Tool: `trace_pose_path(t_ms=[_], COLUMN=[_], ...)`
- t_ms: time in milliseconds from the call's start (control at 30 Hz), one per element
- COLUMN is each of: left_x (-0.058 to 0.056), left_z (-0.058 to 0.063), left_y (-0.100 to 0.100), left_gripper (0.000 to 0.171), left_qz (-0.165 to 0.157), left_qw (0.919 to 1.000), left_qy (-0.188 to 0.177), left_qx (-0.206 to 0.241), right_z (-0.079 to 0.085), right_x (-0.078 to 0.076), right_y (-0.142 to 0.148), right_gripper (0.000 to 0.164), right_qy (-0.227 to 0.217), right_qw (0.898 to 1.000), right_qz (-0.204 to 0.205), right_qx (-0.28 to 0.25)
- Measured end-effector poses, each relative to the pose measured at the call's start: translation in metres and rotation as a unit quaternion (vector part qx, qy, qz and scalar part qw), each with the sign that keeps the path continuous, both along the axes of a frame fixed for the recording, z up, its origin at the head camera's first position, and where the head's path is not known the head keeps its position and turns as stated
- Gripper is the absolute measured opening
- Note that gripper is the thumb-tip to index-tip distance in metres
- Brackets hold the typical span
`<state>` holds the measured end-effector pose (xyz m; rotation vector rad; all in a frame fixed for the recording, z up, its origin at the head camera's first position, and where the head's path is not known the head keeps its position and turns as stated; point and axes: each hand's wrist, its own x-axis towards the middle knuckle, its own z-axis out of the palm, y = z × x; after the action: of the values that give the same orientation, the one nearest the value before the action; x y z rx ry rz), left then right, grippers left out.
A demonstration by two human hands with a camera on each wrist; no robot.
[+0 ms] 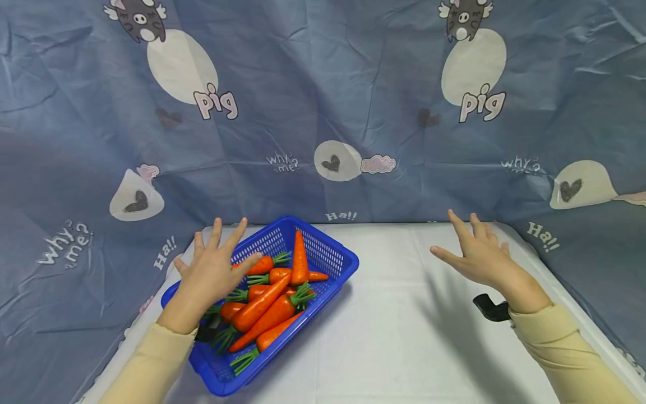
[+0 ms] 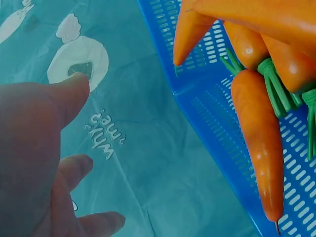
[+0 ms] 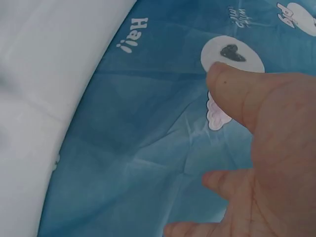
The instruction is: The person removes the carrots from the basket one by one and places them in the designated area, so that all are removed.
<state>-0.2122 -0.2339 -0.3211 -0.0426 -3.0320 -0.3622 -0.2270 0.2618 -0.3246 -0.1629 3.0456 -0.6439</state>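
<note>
Carrots (image 1: 262,303) lie in a heap in a blue basket (image 1: 330,252), orange with green tops. The basket sits crooked on the left side of the white worktop (image 1: 383,336), with one corner close to the back edge. The left hand (image 1: 211,275) is spread wide, up over the basket's left side, and its fingers are apart from the carrots. The right hand (image 1: 481,258) is spread wide too, up over the worktop near its back right corner. Blue cloth (image 1: 308,112) with pig words hangs behind.
</note>
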Motion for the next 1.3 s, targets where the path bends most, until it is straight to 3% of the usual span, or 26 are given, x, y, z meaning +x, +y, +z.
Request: trace_pose_path(t_ms=[233,467,900,1033,1167,1300], left_x=[0.003,0.010,0.029,0.035,0.041,0.045], left_z=[0.001,0.001,-0.018,-0.026,-0.035,-0.042], left_y=[-0.014,-0.038,-0.096,-0.111,-0.120,-0.125], left_gripper=[0.087,0.077,0.053,0.052,0.053,0.056], left_qz=[-0.003,-0.015,-0.015,-0.006,0.014,0.022], left_qw=[1.0000,0.9994,0.9984,0.9987,0.9987,0.9984], left_qy=[0.009,0.029,0.052,0.046,0.039,0.032], left_qx=[-0.001,0.007,0.017,0.022,0.030,0.042], right_z=[0.004,0.009,0.009,0.009,0.009,0.009], right_x=[-0.007,-0.019,-0.046,-0.052,-0.058,-0.065], right_y=[-0.017,-0.043,-0.107,-0.128,-0.148,-0.166], right_gripper=[0.100,0.084,0.066,0.066,0.067,0.065], right_qy=[0.016,0.054,0.131,0.124,0.085,0.068], right_qw=[0.999,0.995,0.968,0.960,0.955,0.949], right_qz=[0.028,0.086,0.208,0.230,0.246,0.275], right_qx=[0.010,0.023,0.052,0.098,0.140,0.139])
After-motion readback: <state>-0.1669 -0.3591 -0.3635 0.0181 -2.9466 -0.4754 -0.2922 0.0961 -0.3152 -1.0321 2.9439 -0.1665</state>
